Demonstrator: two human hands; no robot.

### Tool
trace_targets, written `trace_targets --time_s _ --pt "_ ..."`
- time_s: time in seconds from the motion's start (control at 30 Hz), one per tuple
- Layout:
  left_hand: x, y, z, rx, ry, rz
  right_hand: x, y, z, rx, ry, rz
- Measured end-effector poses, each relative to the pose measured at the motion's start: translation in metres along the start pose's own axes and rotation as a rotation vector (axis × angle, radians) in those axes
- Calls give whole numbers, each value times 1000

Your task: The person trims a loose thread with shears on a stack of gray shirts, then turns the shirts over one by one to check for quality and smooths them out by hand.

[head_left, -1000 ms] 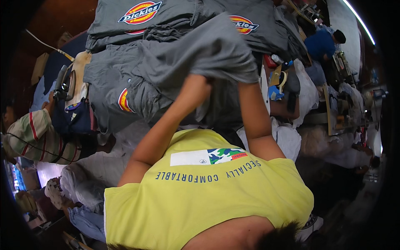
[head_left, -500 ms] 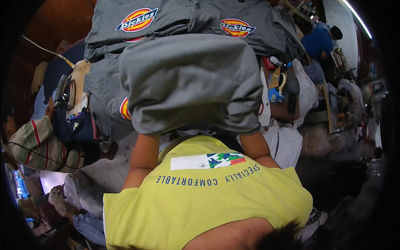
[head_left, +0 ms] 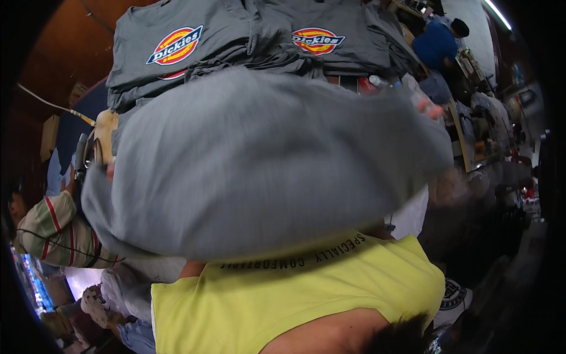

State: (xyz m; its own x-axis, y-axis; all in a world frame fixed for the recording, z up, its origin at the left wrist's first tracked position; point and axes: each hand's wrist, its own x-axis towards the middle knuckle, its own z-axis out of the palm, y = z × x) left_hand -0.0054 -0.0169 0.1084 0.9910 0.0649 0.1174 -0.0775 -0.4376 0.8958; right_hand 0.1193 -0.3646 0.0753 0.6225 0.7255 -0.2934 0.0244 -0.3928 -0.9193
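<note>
Grey knit garment point(head_left: 253, 159), motion-blurred, spreads across the head view in front of a yellow shirt point(head_left: 342, 289). Fingertips of the right hand point(head_left: 430, 108) show at its upper right edge; a small blurred patch at its left may be the left hand point(head_left: 110, 171). I cannot tell whether either grips. Even sideways tension should keep the cloth smooth. Beyond, grey T-shirts point(head_left: 230, 41) bear oval red-and-yellow badges point(head_left: 177, 45) with white lettering; upside-down dark capitals cross the yellow shirt.

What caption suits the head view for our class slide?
A motion-blurred grey cloth spread between mostly hidden left hand and right hand, with logo-printed grey garments beyond.
</note>
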Motion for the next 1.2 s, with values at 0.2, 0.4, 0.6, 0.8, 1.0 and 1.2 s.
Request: trace_targets --time_s 0.2,0.4,0.6,0.8,1.0,1.2 --pt "22 32 -24 14 -52 23 64 27 25 -480 -140 170" --pt "20 39 -26 472 -400 437 119 -58 3 -57 357 -304" --pt "11 -16 -4 39 -815 -557 137 -24 37 -589 -467 73" --pt "17 15 -125 -719 117 41 68 -93 -86 945 179 -526" --pt "7 88 -139 -733 188 542 16 -155 -99 469 271 -952" --pt "32 101 -153 -901 -370 763 58 -204 -125 289 -115 -1213"
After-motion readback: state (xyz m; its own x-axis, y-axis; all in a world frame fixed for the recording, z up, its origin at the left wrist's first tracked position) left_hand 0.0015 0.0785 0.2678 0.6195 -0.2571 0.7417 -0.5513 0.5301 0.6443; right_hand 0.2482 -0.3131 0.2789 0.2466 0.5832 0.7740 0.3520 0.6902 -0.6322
